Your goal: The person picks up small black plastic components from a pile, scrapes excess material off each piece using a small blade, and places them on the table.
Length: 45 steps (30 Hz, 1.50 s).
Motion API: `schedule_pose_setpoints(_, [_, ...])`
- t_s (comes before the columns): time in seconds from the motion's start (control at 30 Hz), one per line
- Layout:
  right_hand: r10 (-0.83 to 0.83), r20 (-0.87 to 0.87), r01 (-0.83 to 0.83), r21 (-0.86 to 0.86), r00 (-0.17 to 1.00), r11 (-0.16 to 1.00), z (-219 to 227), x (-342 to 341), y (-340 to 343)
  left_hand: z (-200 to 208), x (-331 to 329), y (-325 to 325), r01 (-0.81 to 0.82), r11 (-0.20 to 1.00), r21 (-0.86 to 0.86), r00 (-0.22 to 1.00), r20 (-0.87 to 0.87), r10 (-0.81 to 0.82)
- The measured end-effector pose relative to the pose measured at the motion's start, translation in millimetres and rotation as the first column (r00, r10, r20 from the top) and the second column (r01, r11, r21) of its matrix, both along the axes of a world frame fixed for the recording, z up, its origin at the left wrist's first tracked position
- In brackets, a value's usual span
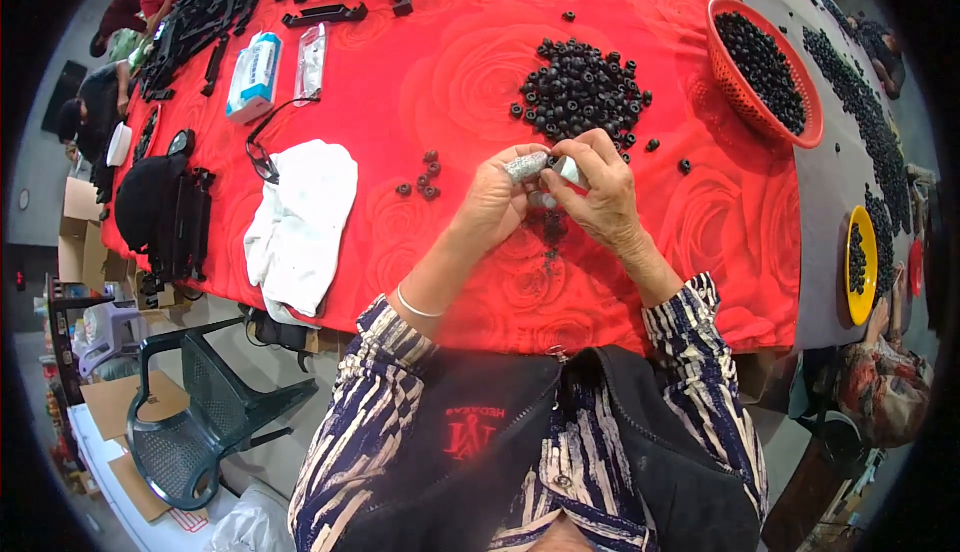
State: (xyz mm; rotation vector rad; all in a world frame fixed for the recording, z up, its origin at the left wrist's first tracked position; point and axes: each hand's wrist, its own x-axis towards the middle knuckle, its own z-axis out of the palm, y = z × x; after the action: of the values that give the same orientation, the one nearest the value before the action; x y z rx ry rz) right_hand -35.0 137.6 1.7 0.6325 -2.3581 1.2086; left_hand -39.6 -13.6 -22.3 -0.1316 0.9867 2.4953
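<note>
Black vest (430, 462) and striped sleeves (355, 422) sit nearest. From the left on the red rose-print tablecloth (390, 82): a blue-and-white packet (253, 77), a white cloth (305, 222), a few loose parts (431, 193). Left hand (492, 197), one finger silver-wrapped, meets right hand (607, 192), both pinching a small black part (553, 162) between them. Past them lies a heap of hollow black parts (580, 87); rightward, a perforated red basket (738, 102) is full of such parts and a yellow dish (856, 314) holds more.

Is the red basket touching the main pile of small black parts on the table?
Apart. The head view shows bare red tablecloth between the main pile of black parts and the red basket.
</note>
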Motion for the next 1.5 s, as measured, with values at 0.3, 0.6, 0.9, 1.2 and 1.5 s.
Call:
schedule_pose_setpoints(0.3, [0.089, -0.122, -0.092, -0.018, 0.989, 0.996, -4.2, -8.5, 16.6, 2.1, -6.6, -4.2, 0.171, 0.984, -0.039, 0.983, -0.066, -0.174])
schedule_pose_setpoints(0.6, [0.196, -0.102, -0.208, -0.112, 0.975, 0.972, -4.8, -3.2, 17.9, 8.2, -8.9, -15.8, 0.301, 0.950, -0.078, 0.952, -0.034, -0.304])
schedule_pose_setpoints(0.9, [0.191, -0.027, -0.193, -0.126, 0.981, 0.973, 5.0, -0.5, 15.4, 7.2, -3.6, -8.3, 0.238, 0.968, 0.082, 0.970, 0.031, -0.242])
schedule_pose_setpoints(1.2, [0.472, 0.212, -0.417, -0.258, 0.855, 0.871, 17.4, -4.7, 26.6, 22.8, -3.1, -22.7, 0.432, 0.895, -0.113, 0.895, -0.069, -0.441])
schedule_pose_setpoints(1.5, [0.373, 0.153, -0.339, -0.210, 0.915, 0.917, 22.7, -0.6, 29.7, 13.2, 5.5, -4.4, 0.267, 0.963, -0.025, 0.963, -0.036, -0.268])
